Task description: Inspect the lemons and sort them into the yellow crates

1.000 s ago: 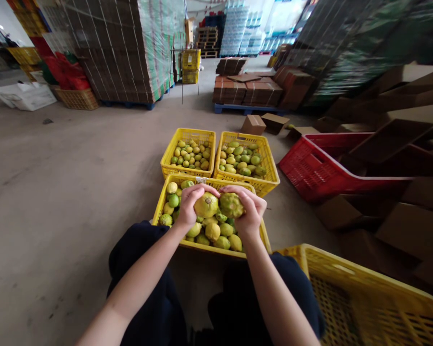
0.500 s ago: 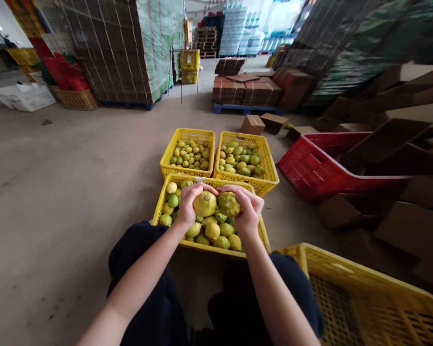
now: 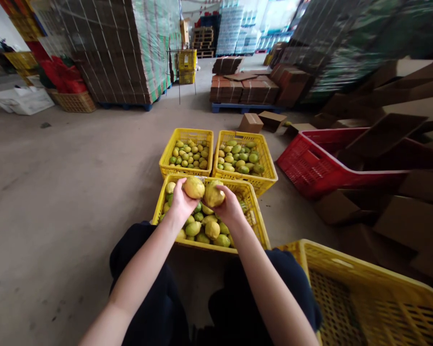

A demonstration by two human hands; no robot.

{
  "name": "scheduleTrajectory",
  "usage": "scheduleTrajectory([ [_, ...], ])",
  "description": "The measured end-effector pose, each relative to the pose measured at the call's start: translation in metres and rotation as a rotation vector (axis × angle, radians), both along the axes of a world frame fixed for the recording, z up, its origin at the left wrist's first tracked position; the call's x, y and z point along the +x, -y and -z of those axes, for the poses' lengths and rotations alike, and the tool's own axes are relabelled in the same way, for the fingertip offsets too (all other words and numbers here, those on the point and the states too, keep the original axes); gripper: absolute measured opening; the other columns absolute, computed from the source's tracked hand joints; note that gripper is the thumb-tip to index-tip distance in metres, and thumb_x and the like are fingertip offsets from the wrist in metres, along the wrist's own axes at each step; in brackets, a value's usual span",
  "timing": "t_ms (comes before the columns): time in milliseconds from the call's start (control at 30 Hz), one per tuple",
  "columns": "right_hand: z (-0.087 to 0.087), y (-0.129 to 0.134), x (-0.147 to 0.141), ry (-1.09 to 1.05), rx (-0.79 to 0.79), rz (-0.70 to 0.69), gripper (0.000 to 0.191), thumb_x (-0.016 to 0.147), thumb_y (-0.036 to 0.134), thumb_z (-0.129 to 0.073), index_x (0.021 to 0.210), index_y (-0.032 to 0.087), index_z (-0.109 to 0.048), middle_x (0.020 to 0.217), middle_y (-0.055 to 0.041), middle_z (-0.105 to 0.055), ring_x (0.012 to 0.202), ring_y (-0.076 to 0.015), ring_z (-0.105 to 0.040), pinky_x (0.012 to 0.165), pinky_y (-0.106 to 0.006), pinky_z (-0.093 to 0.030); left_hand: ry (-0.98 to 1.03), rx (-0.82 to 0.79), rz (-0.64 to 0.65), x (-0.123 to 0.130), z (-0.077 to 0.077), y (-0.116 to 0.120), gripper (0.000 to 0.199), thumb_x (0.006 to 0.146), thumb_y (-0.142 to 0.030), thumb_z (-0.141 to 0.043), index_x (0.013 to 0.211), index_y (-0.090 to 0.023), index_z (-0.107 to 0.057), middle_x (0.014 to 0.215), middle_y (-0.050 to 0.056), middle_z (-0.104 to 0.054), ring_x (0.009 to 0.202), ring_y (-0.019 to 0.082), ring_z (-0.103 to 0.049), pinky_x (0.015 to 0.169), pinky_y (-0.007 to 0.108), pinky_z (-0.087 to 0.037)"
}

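My left hand (image 3: 182, 203) is closed round a yellow lemon (image 3: 194, 187), its thumb at the upper left side of the fruit. In my right hand (image 3: 230, 206) is a second, bumpier yellow-green lemon (image 3: 214, 193), with the thumb laid over its side. Both fruits are held close together above the near yellow crate (image 3: 259, 218). Green and yellow lemons (image 3: 212, 230) fill that crate, partly covered by my hands and forearms.
Behind it stand two more yellow crates of lemons, a left one (image 3: 161, 161) and a right one (image 3: 273, 168). A red crate (image 3: 310, 166) with cardboard is at the right. Another yellow crate (image 3: 364, 271) sits by my right knee. Stacked flat cardboard (image 3: 254, 89) lies on a pallet.
Both hands have shifted slightly up and left, and turned from arching over the lemons to holding them from below and the sides. The lemons have turned to show other faces.
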State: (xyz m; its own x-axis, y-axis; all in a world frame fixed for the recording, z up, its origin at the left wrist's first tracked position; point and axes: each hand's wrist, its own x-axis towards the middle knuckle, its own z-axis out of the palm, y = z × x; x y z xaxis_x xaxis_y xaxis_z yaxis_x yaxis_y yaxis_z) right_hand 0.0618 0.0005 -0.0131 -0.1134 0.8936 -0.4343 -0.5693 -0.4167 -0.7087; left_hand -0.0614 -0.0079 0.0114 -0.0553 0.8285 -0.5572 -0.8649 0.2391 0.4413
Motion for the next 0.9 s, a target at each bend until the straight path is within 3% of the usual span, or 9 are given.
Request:
scheduleTrajectory([
  [100,-0.007,0.002,0.0,-0.041,-0.106,-0.004,0.01,0.081,0.023,-0.058,0.088,0.019,-0.063,0.07,-0.0014,-0.071,0.07,-0.0192,-0.069,0.066,-0.035,-0.062,0.037,0.004,-0.004,-0.002,-0.002,0.001,0.021,0.085,-0.028,-0.053,0.101,-0.017,-0.062,0.085,0.008,-0.069,0.081,0.019,-0.067,0.074,0.028,-0.054],
  [267,-0.014,0.003,0.0,-0.175,-0.142,-0.032,0.014,0.087,0.023,-0.054,0.095,0.017,-0.063,0.075,-0.0048,-0.073,0.071,-0.019,-0.07,0.068,-0.035,-0.062,0.079,-0.038,-0.008,-0.007,0.0,0.0,0.027,0.086,-0.03,-0.053,0.109,-0.018,-0.06,0.094,0.01,-0.069,0.087,0.02,-0.067,0.075,0.028,-0.056],
  [533,-0.005,0.002,0.001,-0.278,-0.172,-0.032,0.013,0.085,0.025,-0.057,0.093,0.016,-0.063,0.076,-0.0067,-0.074,0.071,-0.0201,-0.071,0.059,-0.032,-0.062,0.123,-0.047,-0.002,-0.01,0.001,-0.001,0.028,0.087,-0.031,-0.051,0.11,-0.017,-0.06,0.097,0.011,-0.069,0.083,0.02,-0.068,0.07,0.029,-0.058],
  [767,-0.005,0.001,0.006,-0.23,-0.136,-0.118,0.01,0.08,0.022,-0.058,0.088,0.018,-0.062,0.073,-0.0044,-0.072,0.066,-0.0196,-0.069,0.062,-0.035,-0.061,0.079,-0.056,-0.018,-0.008,0.002,0.0,0.027,0.084,-0.03,-0.053,0.106,-0.016,-0.06,0.095,0.011,-0.068,0.089,0.022,-0.067,0.07,0.029,-0.057],
  [900,-0.013,0.001,0.006,-0.149,-0.148,-0.084,0.011,0.081,0.023,-0.052,0.083,0.018,-0.062,0.062,-0.0015,-0.067,0.064,-0.0197,-0.068,0.062,-0.034,-0.059,0.151,0.016,0.04,-0.008,-0.002,0.003,0.03,0.085,-0.035,-0.051,0.104,-0.014,-0.061,0.093,0.012,-0.067,0.088,0.022,-0.068,0.07,0.029,-0.058],
])
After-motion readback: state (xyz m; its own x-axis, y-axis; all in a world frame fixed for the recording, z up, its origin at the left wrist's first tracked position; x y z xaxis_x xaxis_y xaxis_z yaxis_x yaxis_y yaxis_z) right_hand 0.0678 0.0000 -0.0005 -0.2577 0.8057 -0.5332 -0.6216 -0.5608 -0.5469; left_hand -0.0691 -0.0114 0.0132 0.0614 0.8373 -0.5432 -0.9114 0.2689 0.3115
